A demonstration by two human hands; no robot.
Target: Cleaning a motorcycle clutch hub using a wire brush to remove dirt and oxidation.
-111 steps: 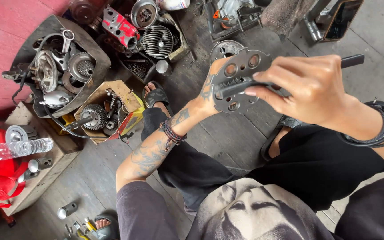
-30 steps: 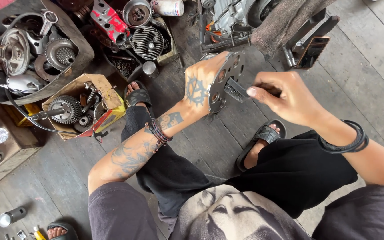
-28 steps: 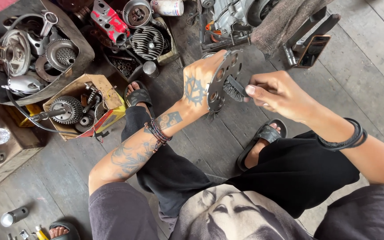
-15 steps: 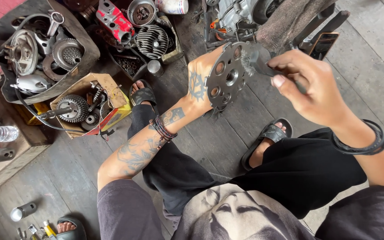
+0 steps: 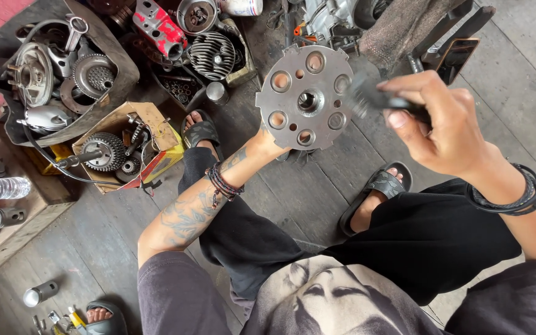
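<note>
My left hand (image 5: 268, 146) grips the round metal plate (image 5: 306, 97) from behind, face up above my knees — my right hand (image 5: 445, 127) is closed on a blurred dark tool (image 5: 373, 99) at its rim.

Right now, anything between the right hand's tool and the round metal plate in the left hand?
Nothing visible. The blurred dark tool in the right hand reaches the edge of the round grey metal plate with holes, which the left hand holds up from below.
</note>
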